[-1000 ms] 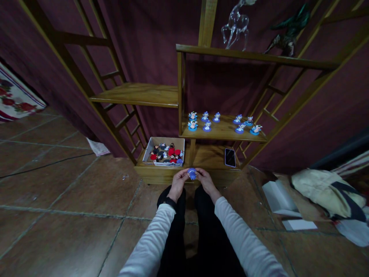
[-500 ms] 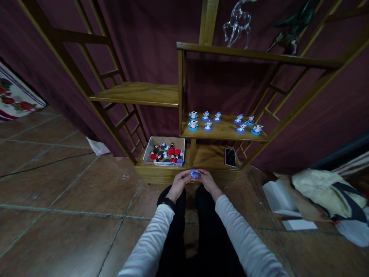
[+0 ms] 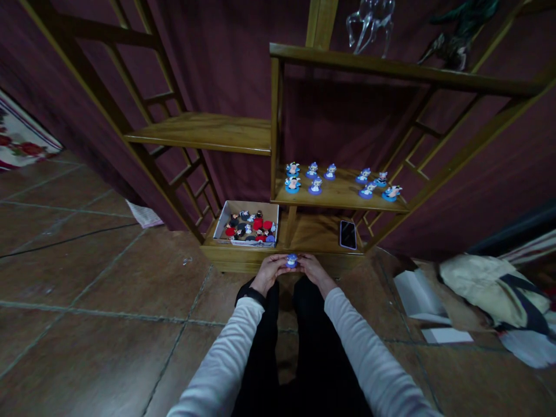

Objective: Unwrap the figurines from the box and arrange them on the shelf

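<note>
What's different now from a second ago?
The small purple-and-white plastic-looking figurine has been turned between the left hand and right hand, so more of its white part shows. Neither hand let go. The figurines on the brown wooden shelf, the white open box and the dark-screened phone stayed put.

You wear long, pale grey-white sleeves (image 3: 219, 356) with soft creases running across them, black trousers (image 3: 315, 347) and a dark band (image 3: 257, 295) around your left wrist
</note>
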### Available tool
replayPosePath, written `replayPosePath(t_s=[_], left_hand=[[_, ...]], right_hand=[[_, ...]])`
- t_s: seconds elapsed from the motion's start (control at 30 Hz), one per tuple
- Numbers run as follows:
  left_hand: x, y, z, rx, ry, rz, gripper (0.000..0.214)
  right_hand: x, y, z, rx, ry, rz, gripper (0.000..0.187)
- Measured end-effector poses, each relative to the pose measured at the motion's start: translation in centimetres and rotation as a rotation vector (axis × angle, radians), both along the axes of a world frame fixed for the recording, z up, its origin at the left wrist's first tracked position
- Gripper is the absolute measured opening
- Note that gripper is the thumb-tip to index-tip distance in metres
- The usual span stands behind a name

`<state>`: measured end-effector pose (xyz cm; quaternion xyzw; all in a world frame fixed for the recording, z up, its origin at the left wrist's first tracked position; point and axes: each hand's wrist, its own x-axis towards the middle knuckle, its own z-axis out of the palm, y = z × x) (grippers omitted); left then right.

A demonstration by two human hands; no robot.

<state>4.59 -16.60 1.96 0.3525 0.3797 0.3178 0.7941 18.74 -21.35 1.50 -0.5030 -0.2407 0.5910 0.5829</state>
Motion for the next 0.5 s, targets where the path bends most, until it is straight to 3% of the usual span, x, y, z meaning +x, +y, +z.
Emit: replayPosePath(t_s=[0.3, 0.5], left_hand=[[0.6, 0.6, -0.5, -0.113, -0.049, 0.159, 0.011], [0.1, 0.2, -0.4, -0.065, -0.077, 0.098, 0.02]], right_hand=[[-0.4, -0.2, 0.3, 0.069, 0.088, -0.003, 0.026], [-0.6, -0.9, 1.1, 0.122, 0.003, 0.05, 0.041]])
